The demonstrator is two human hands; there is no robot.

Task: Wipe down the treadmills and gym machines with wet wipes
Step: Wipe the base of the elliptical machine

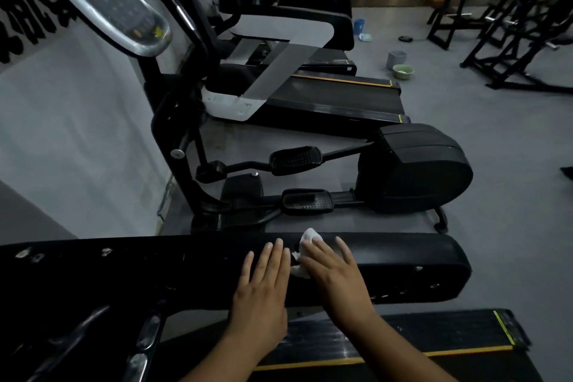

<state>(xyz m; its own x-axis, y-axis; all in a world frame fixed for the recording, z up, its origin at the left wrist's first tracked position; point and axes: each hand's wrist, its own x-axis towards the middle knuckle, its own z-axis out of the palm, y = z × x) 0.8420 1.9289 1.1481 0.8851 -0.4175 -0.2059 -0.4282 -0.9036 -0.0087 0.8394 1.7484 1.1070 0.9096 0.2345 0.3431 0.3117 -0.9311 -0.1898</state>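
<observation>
Left hand (263,285) flat on black treadmill rail (403,260), right hand (335,267) (also flat) pressing wet wipe (310,234), dim gym, grey floor (496,164)

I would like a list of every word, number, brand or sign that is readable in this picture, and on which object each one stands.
No text reads clearly.
wall characters: large, black, cut off by the frame, unreadable.
elliptical console: key markings, too blurred.
white treadmill base: tiny marks, too small.
wet wipe: no print visible.
</observation>
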